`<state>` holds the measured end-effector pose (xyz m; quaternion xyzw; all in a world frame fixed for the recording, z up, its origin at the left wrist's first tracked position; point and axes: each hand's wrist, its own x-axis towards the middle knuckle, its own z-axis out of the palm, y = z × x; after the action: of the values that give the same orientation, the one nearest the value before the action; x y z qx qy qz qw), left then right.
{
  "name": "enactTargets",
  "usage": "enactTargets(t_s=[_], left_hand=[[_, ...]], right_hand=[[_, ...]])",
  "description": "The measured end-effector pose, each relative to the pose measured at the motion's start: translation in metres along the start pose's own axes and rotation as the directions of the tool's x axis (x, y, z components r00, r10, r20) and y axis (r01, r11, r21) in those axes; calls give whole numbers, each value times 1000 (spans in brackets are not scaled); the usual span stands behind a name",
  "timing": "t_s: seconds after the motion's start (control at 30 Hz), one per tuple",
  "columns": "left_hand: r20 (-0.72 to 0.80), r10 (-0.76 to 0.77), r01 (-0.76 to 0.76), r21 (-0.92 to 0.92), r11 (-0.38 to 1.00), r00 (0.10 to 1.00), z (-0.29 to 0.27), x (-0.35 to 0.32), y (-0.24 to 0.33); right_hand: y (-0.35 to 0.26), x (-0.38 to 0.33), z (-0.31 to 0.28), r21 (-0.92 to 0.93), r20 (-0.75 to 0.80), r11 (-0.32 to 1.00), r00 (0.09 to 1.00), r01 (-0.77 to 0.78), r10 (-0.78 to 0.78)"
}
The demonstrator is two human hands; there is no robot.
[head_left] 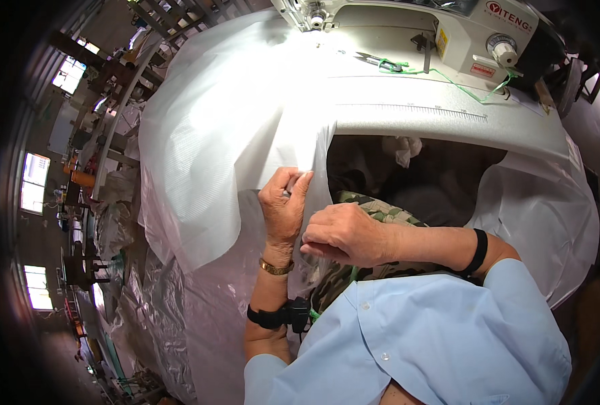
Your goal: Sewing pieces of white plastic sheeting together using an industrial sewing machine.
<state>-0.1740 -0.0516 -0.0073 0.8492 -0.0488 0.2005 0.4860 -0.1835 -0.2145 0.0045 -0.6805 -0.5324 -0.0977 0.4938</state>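
Note:
A large sheet of thin white translucent material (199, 162) spreads over the left of the sewing table and hangs off its front edge. My left hand (285, 202) pinches the sheet's edge between thumb and fingers, just below the table's front. Close by on the right, my right hand (347, 233) is bent at the wrist with its fingers curled down at the hanging edge. What its fingertips hold, if anything, is hidden beneath the hand. Beyond both hands, the sewing machine's needle area (317, 23) stands over the brightly lit far part of the sheet.
Thread snips (381, 62) with a green cord lie on the white sewing table (408, 94). A ruler scale (435, 109) runs along its front. The machine's handwheel end (502, 50) is at far right. More translucent sheeting (536, 216) hangs right; crumpled plastic (158, 324) lies left.

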Motion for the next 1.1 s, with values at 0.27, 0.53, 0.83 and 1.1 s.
enactTargets(t_s=[0.27,0.53,0.83,1.1], left_hand=[[-61,34,-21,189,982,998,-5,-16,-13],[40,-137,141,-111,984,990,-6,-11,-11],[83,-167,180,-182,967,982,-16,-6,-10],[240,-249,324,-358,876,938,-15,-8,-10]], right_hand=[[2,-14,-12,-52,-34,918,920,-392,391],[27,-32,26,467,324,294,471,-834,821],[-11,3,0,240,153,796,831,-556,534],[-15,24,-2,-63,112,949,943,-308,314]])
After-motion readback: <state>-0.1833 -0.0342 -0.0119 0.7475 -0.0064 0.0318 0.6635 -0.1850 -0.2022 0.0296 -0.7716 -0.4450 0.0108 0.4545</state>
